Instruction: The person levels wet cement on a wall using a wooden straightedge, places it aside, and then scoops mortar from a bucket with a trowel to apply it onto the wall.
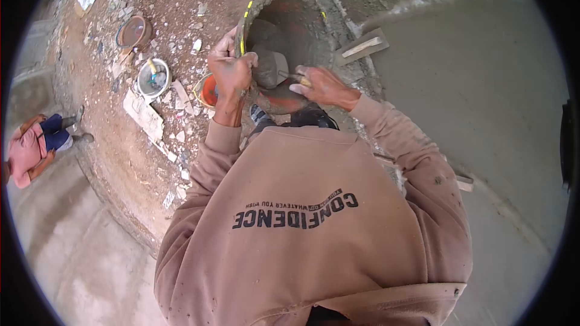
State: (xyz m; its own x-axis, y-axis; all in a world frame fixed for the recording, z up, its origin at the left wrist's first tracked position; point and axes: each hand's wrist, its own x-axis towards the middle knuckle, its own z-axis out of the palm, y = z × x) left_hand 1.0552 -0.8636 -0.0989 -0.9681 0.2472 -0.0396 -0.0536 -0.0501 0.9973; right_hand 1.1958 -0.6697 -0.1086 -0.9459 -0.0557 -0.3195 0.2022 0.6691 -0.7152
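Through my remote feed, I see the left hand gripping the yellow-edged rim of a mortar-caked bucket, while the right hand is closed around the handle of a trowel; its blade sits inside the bucket, seemingly near a grey lump, though the shaded interior is hard to read, and a wooden float lies to the right
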